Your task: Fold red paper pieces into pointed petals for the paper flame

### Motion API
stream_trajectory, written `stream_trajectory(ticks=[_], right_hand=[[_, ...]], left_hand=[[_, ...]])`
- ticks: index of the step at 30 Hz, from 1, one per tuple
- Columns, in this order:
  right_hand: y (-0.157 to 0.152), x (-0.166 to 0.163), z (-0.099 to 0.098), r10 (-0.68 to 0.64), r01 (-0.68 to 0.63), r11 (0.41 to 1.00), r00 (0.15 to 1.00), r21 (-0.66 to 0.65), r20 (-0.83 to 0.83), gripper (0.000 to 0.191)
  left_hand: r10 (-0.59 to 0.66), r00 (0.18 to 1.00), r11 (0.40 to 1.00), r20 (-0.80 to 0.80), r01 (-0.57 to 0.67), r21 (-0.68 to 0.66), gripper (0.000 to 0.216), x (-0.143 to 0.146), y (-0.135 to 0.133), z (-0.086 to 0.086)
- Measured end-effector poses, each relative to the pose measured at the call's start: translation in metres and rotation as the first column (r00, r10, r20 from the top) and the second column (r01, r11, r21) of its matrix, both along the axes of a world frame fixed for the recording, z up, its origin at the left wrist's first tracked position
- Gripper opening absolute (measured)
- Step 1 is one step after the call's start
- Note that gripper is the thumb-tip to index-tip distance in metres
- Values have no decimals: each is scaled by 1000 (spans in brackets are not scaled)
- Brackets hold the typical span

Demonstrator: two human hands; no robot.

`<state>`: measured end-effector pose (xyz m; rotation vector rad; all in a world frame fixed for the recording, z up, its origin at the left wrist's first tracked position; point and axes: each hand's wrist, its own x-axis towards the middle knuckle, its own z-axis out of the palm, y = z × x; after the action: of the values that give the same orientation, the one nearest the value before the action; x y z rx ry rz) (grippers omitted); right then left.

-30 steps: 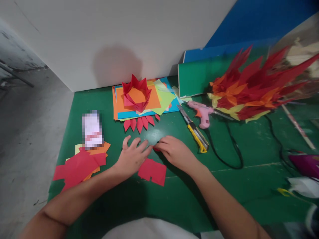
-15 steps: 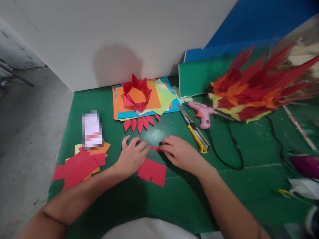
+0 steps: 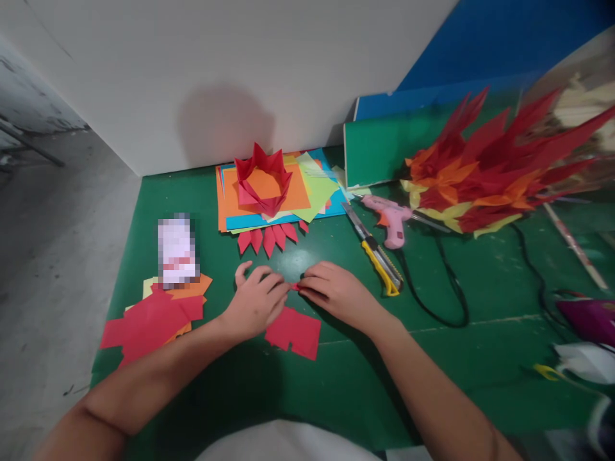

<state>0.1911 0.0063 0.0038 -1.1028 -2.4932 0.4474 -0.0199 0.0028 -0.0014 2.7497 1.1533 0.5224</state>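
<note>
A: What is in the fingers?
B: A small red paper piece [image 3: 295, 287], just above the green table [image 3: 336, 397]. The right hand [image 3: 343, 294] pinches one end between thumb and fingers.
A: And the left hand [image 3: 257, 304]?
B: Its fingertips meet the other end of the piece. The thumb is hidden, so I can't tell whether it pinches or only steadies. The little finger stands apart, slightly bent.
A: What lies closest to them?
B: A flat red sheet [image 3: 295, 333] with a notch in its near edge, just below the gap between the hands. Beyond the fingers, red leaf-shaped pieces [image 3: 269, 240] sit in a row along the near edge of a paper stack [image 3: 230, 205].
A: Anything on that stack?
B: A red pointed paper ring [image 3: 273, 205], tips upward.
A: To the right?
B: A yellow utility knife [image 3: 377, 256] lies slantwise, with a pink glue gun [image 3: 394, 224] just beside it. Further right is a big cluster of red, orange and yellow paper petals [image 3: 485, 173], near a green panel [image 3: 375, 150].
A: And left?
B: Red and orange paper cut-outs [image 3: 161, 317] overlap near the left forearm, and a pixelated object [image 3: 177, 250] lies at their far edge.
</note>
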Motion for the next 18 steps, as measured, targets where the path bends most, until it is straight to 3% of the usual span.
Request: stream_trajectory(ticks=[10, 18], right_hand=[[-4, -5, -4, -6, 5, 1000, 998, 16, 61, 19], [-6, -14, -4, -113, 107, 986, 993, -126, -36, 10]], left_hand=[[-27, 1000, 998, -5, 27, 61, 14, 2, 3, -3], [-5, 999, 999, 42, 7, -41, 18, 4, 8, -5]])
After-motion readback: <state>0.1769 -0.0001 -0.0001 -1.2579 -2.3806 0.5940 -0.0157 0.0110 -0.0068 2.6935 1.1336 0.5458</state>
